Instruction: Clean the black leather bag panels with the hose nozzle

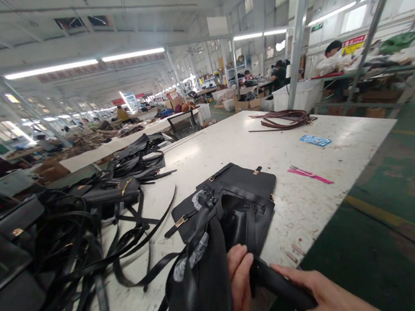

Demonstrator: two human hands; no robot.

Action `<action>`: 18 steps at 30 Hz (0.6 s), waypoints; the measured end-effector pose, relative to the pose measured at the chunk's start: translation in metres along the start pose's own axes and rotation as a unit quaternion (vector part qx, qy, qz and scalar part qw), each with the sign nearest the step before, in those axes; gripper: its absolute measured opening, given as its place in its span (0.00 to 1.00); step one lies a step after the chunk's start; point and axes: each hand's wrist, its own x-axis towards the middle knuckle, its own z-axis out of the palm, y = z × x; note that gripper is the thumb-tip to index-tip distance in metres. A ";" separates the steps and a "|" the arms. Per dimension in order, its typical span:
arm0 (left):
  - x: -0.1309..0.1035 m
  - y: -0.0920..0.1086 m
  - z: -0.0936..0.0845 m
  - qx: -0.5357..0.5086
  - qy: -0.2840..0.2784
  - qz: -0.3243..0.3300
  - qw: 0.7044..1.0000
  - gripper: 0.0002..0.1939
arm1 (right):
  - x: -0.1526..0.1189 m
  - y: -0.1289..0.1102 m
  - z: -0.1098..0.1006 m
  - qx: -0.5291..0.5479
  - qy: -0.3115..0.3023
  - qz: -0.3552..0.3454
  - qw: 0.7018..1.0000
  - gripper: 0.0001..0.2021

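A black leather bag [209,270] with straps and gold buckles lies at the table's near edge, partly over another black bag [249,178]. Clear plastic wrap [192,257] covers some of its fittings. My left hand [240,281] has its fingers curled over the bag's edge. With thumb and fingers closed, my right hand [326,291] grips a black leather part [282,284] at the table's front edge. Whether that part belongs to the same bag is hard to make out.
Black bags and long straps [78,240] are heaped on the left. Brown straps [286,119], a blue patterned card [315,140] and pink-handled snips [310,174] lie on the white table [221,146]. A metal post [297,35] rises beyond it. Several people work in the background.
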 end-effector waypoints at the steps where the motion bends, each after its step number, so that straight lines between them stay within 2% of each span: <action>1: 0.010 0.006 -0.011 0.012 -0.006 0.026 1.000 0.19 | -0.001 0.001 0.000 -0.021 0.009 0.006 1.000 0.37; 3: 0.038 0.006 -0.032 0.077 -0.019 0.028 0.996 0.23 | -0.001 0.003 0.000 -0.057 0.024 0.011 0.998 0.38; 4: 0.052 0.000 -0.041 0.136 -0.021 -0.030 0.990 0.26 | -0.001 0.005 0.001 -0.071 0.030 0.008 0.997 0.38; 5: 0.065 -0.011 -0.048 0.191 -0.050 -0.109 0.974 0.30 | -0.001 0.007 0.001 -0.081 0.036 0.002 0.996 0.38; 7: 0.083 -0.043 -0.054 0.229 -0.168 -0.253 0.925 0.35 | -0.001 0.011 0.003 -0.087 0.041 -0.015 0.995 0.39; 9: 0.090 -0.078 -0.051 0.161 -0.294 -0.315 0.888 0.29 | 0.000 0.014 0.003 -0.070 0.034 -0.036 0.996 0.39; 11: 0.089 -0.105 -0.045 0.095 -0.350 -0.308 0.879 0.22 | 0.000 0.015 0.001 -0.045 0.016 -0.049 0.998 0.37; 13: 0.085 -0.120 -0.040 -0.011 -0.367 -0.295 0.882 0.22 | -0.003 0.012 -0.003 -0.012 -0.001 -0.044 0.999 0.35; 14: 0.083 -0.123 -0.039 -0.088 -0.372 -0.306 0.872 0.24 | -0.005 0.009 -0.005 0.006 -0.007 -0.034 0.999 0.35; 15: 0.082 -0.125 -0.040 -0.174 -0.374 -0.326 0.850 0.26 | -0.007 0.005 -0.009 0.025 -0.010 -0.021 0.999 0.35; 18: 0.079 -0.125 -0.049 -0.375 -0.355 -0.411 0.751 0.30 | -0.014 -0.013 -0.020 0.080 -0.007 -0.017 0.997 0.38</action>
